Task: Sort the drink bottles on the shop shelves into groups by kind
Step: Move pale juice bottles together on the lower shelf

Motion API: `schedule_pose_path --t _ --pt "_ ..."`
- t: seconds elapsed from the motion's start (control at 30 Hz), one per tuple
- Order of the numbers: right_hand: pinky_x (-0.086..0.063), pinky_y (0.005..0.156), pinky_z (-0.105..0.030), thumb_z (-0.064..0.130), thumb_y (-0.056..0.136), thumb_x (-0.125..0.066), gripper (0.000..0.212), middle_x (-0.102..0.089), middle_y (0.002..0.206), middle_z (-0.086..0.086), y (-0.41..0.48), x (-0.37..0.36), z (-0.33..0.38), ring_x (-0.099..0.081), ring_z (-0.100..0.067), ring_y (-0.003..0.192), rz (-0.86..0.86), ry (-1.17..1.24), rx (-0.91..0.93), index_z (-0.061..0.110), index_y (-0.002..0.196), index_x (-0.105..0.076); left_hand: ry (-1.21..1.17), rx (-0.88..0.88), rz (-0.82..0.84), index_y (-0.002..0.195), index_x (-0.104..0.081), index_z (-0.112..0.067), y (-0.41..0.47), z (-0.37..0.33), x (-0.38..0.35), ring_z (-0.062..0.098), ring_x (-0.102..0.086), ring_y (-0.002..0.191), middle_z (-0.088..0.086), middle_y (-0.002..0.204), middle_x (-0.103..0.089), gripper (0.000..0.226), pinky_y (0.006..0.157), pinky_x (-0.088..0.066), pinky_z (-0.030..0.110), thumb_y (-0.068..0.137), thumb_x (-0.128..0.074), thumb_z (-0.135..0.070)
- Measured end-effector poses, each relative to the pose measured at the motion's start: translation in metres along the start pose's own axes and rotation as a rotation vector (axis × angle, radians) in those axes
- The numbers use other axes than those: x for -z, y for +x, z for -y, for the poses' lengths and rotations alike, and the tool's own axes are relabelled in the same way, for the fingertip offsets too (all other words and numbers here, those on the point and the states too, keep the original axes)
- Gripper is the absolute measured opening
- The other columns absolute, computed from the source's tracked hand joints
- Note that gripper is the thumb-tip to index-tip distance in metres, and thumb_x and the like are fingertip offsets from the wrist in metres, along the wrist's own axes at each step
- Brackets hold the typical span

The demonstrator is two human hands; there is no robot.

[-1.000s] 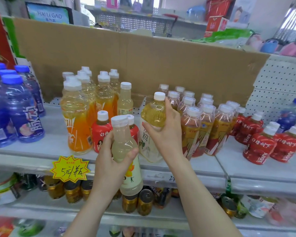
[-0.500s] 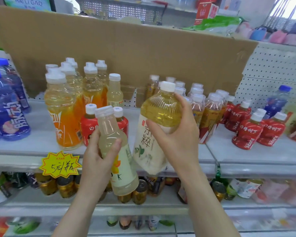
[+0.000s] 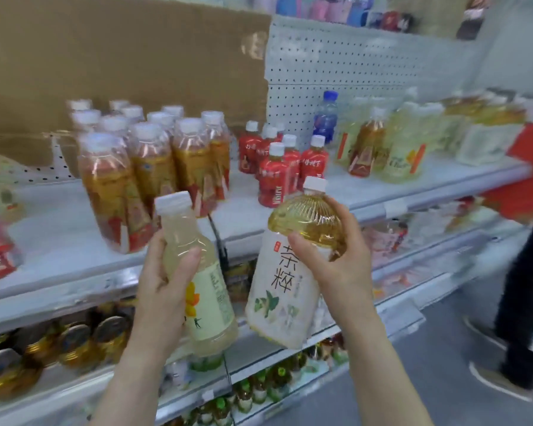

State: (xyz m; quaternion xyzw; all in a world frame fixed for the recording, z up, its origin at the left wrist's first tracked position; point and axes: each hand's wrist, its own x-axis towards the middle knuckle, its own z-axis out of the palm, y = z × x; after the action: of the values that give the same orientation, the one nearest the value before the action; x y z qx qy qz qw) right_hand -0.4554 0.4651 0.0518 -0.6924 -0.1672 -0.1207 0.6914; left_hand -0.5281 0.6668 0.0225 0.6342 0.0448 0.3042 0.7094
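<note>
The left hand (image 3: 160,296) is curled round a pale cloudy bottle (image 3: 210,299), thumb across its clear upper part, holding it nearly upright in front of the shelf (image 3: 59,241). Just to its right, the right hand (image 3: 342,272) grips a larger yellow tea bottle (image 3: 277,281) by the shoulder, thumb on the white label, the bottle tilted with its cap leaning right. The two bottles sit close together, apparently not touching. Beyond the left hand stands a cluster of amber bottles (image 3: 154,161); beyond the right hand stand red bottles (image 3: 277,170), with pale yellow bottles (image 3: 403,142) farther right. Gold-lidded cans (image 3: 108,332) lie below the left hand.
</note>
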Motion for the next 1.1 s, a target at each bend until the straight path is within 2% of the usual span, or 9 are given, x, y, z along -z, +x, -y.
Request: schedule_pose_path --t 0.07,0.2,0.33,0.4,0.5,0.57,0.77,0.9,1.1 --pt "-0.055 0.077 -0.016 0.017 0.076 -0.087 0.068 -0.069 0.108 0.021 0.01 0.048 -0.01 -0.067 0.004 0.098 -0.026 -0.033 -0.009 0.032 0.135 -0.056 -0.046 0.027 0.032 0.117 -0.06 -0.036 -0.001 0.016 -0.053 0.009 -0.068 0.095 -0.013 0.101 -0.071 0.033 0.078 -0.052 0.031 0.086 -0.071 -0.035" --pt "-0.057 0.091 -0.034 0.03 0.069 -0.089 0.07 -0.07 0.115 0.018 0.032 0.137 -0.031 -0.068 -0.005 0.106 -0.09 -0.097 -0.017 0.04 0.131 -0.057 -0.085 0.066 0.14 0.112 -0.061 -0.042 -0.001 0.042 -0.153 0.012 -0.066 0.095 -0.011 0.102 -0.07 0.031 0.08 -0.05 0.036 0.082 -0.066 -0.043" --pt "-0.054 0.09 -0.024 0.021 0.073 -0.091 0.072 -0.066 0.118 0.023 0.059 0.207 -0.045 -0.065 0.0 0.108 -0.126 -0.151 -0.003 0.037 0.134 -0.056 -0.087 0.084 0.18 0.118 -0.059 -0.037 0.003 0.062 -0.233 0.013 -0.068 0.099 -0.01 0.106 -0.071 0.034 0.084 -0.052 0.039 0.084 -0.06 -0.036" --pt "-0.054 0.094 -0.028 0.022 0.073 -0.09 0.072 -0.066 0.123 0.02 0.071 0.235 -0.052 -0.064 -0.002 0.113 -0.146 -0.16 -0.012 0.04 0.134 -0.056 -0.082 0.091 0.206 0.122 -0.057 -0.033 0.005 0.069 -0.264 0.011 -0.068 0.102 -0.011 0.107 -0.071 0.038 0.087 -0.051 0.038 0.084 -0.06 -0.037" --pt "-0.053 0.102 -0.039 0.029 0.07 -0.089 0.072 -0.064 0.128 0.019 0.091 0.267 -0.063 -0.061 -0.005 0.12 -0.18 -0.164 -0.02 0.041 0.133 -0.056 -0.075 0.099 0.238 0.124 -0.056 -0.028 0.014 0.078 -0.303 0.012 -0.068 0.101 -0.01 0.107 -0.072 0.04 0.086 -0.05 0.036 0.085 -0.059 -0.037" --pt "-0.051 0.105 -0.041 0.024 0.073 -0.091 0.072 -0.063 0.13 0.021 0.107 0.286 -0.071 -0.059 -0.002 0.122 -0.196 -0.171 -0.021 0.04 0.134 -0.057 -0.068 0.107 0.243 0.128 -0.055 -0.027 0.022 0.085 -0.328 0.012 -0.068 0.103 -0.009 0.11 -0.071 0.044 0.086 -0.051 0.036 0.085 -0.06 -0.038" --pt "-0.054 0.1 -0.047 0.019 0.074 -0.09 0.07 -0.066 0.128 0.011 0.172 0.332 -0.095 -0.065 -0.013 0.117 -0.187 -0.177 0.028 0.037 0.134 -0.058 -0.073 0.083 0.251 0.127 -0.053 -0.036 0.06 0.107 -0.396 0.016 -0.067 0.107 -0.005 0.114 -0.069 0.044 0.09 -0.053 0.044 0.085 -0.062 -0.043" --pt "-0.054 0.099 -0.046 0.032 0.068 -0.088 0.07 -0.066 0.127 0.012 0.235 0.362 -0.109 -0.065 -0.012 0.116 -0.19 -0.193 0.06 0.042 0.13 -0.058 -0.094 0.042 0.26 0.13 -0.052 -0.037 0.099 0.12 -0.451 0.023 -0.065 0.113 -0.003 0.122 -0.066 0.046 0.096 -0.05 0.058 0.086 -0.064 -0.044" --pt "-0.054 0.099 -0.05 0.04 0.065 -0.088 0.073 -0.066 0.128 0.009 0.319 0.417 -0.122 -0.065 -0.017 0.117 -0.238 -0.218 0.124 0.041 0.131 -0.058 -0.047 -0.093 0.2 0.14 -0.046 -0.023 0.148 0.127 -0.527 0.019 -0.06 0.121 -0.002 0.131 -0.063 0.06 0.103 -0.047 0.053 0.086 -0.062 -0.043"
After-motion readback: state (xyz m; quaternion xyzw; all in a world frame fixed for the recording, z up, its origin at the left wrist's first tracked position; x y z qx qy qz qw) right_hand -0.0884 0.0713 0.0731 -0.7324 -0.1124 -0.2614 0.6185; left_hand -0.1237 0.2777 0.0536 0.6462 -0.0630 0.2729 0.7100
